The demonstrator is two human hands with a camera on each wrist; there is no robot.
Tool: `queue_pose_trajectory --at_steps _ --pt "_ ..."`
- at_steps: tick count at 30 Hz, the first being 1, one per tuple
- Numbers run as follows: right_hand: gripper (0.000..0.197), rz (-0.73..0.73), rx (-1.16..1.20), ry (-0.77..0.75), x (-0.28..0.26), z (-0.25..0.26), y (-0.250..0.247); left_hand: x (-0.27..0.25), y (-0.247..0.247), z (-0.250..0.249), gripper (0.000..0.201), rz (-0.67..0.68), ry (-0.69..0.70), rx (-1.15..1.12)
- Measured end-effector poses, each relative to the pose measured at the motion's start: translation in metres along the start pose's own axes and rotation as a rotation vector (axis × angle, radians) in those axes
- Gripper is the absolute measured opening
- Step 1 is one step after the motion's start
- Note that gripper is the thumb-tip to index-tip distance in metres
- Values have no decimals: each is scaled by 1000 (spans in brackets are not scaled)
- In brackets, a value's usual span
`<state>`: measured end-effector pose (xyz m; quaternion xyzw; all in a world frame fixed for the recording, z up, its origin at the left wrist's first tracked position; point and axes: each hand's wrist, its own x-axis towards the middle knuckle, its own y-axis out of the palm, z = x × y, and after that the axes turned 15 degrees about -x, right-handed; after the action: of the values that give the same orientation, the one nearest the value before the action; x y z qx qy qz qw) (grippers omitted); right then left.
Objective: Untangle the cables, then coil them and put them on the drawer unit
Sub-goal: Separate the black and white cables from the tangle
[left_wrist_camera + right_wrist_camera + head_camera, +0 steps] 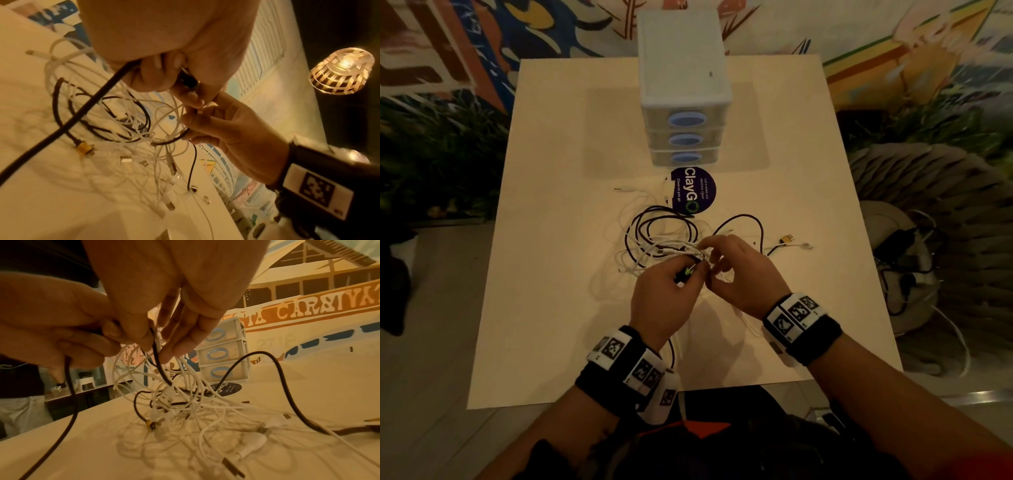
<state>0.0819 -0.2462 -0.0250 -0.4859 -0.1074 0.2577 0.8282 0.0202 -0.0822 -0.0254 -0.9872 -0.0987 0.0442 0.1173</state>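
Note:
A tangle of white and black cables lies mid-table in front of the white three-drawer unit. Both hands meet just above the tangle's near side. My left hand grips a black cable by its plug end; the cable trails back under my wrist. My right hand pinches a black cable strand among lifted white loops. A yellow-tipped connector lies loose at the right. The drawer unit has nothing on top.
A round dark "ClayGo" sticker sits between the drawers and the tangle. One white cable end stretches left of it. The table's near edge is close to my wrists. Power strips and cords lie on the floor to the right.

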Motion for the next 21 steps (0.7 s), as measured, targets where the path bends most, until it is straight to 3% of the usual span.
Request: queue_pose_trajectory --at_steps 5,8,11,14,17,21 --pt "17 150 -86 -80 5 -13 -12 3 -7 -1 16 -52 -85 -131" --pt "17 190 -186 -65 6 -17 -14 2 -12 -6 21 13 -97 -234" --pt "19 211 -213 55 12 -15 -10 0 -13 -12 23 41 -80 -318" --pt "28 124 -141 136 14 -11 -9 -1 -14 -17 25 25 -92 -411" --pt "35 56 -137 -2 5 -1 -12 -2 -14 -24 24 37 -80 -470" --pt "31 147 -179 -124 2 11 -5 -2 -17 -28 21 80 -100 -570"
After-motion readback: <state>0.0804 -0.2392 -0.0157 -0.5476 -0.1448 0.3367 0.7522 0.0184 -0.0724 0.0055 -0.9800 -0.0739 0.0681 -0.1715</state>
